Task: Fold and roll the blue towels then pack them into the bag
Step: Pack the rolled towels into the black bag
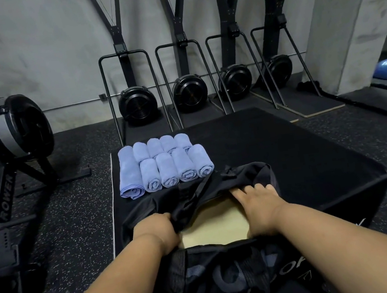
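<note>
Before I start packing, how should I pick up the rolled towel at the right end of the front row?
Grip that rolled towel across its middle, fingers over the top and thumb underneath, coming from its open right side. Its left flank presses against the neighbouring roll, and squeezing the round body should keep the spiral from unwinding. Both the left hand and right hand are holding the bag open.

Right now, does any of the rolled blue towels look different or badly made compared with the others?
Yes. The leftmost towel in the group looks odd: it is longer and flatter than the other rolled towels, and its near end shows loose folded layers, not a tight spiral. It may need rolling again. The rest look neat, in two rows behind the bag.
</note>
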Available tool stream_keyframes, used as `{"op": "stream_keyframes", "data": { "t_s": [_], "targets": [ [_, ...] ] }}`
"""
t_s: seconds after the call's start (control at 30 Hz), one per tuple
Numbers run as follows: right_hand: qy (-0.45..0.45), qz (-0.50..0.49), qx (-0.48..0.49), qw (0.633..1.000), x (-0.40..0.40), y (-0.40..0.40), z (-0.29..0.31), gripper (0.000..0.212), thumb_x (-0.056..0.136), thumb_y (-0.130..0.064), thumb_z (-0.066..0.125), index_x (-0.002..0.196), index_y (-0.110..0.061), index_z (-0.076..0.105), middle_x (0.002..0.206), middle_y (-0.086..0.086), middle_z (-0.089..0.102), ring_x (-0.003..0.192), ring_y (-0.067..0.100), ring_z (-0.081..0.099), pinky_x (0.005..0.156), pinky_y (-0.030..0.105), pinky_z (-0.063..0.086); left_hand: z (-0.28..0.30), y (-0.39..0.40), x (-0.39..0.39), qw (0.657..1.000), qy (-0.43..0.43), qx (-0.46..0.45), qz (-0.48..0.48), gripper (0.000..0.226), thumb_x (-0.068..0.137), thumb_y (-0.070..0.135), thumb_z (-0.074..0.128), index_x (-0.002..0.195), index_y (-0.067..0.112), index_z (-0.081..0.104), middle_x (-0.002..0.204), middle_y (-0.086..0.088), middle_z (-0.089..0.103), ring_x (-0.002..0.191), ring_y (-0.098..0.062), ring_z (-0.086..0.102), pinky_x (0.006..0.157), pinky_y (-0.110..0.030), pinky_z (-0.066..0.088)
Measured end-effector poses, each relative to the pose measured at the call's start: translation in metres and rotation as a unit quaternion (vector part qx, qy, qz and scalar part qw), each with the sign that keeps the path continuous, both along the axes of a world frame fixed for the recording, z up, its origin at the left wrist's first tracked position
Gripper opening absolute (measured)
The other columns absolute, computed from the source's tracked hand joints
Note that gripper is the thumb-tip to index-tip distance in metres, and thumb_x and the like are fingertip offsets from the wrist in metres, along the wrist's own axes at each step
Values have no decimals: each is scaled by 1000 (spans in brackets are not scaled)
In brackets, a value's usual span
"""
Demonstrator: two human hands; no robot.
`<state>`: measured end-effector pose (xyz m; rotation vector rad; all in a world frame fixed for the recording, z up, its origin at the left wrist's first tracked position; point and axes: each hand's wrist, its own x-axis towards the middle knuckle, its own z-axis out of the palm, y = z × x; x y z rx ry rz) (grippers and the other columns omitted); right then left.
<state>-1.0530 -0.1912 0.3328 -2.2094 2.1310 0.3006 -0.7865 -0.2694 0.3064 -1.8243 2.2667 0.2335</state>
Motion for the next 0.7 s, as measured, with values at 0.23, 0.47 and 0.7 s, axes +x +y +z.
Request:
{"op": "stream_keyframes", "data": {
  "t_s": [0.23, 0.47, 0.7],
  "targets": [
    [-39, 28, 6, 999, -12, -32, 15, 114, 80, -28, 76, 164, -34, 0, 148, 9, 33, 130, 33, 41, 116, 42, 35, 29, -38, 26, 974, 177, -90, 107, 26, 98, 37, 53, 104, 16, 67, 117, -14, 71, 110, -35, 66, 90, -35, 49],
    [-69, 57, -2, 996, -9, -53, 22, 113, 81, -33, 72, 162, -46, -6, 148, 5, 29, 128, 31, 41, 113, 39, 38, 58, -61, 44, 963, 175, -165, 125, 19, 91, 38, 59, 93, 21, 67, 97, -7, 70, 87, -32, 62, 76, -33, 49],
    [-96, 56, -28, 993, -25, -52, -4, 104, 74, -41, 76, 162, -35, 20, 132, -1, 44, 124, 24, 45, 111, 32, 36, 29, -54, 43, 982, 137, -68, 110, 32, 73, 50, 69, 91, 24, 71, 94, -2, 74, 89, -26, 70, 77, -30, 55]
  ]
}}
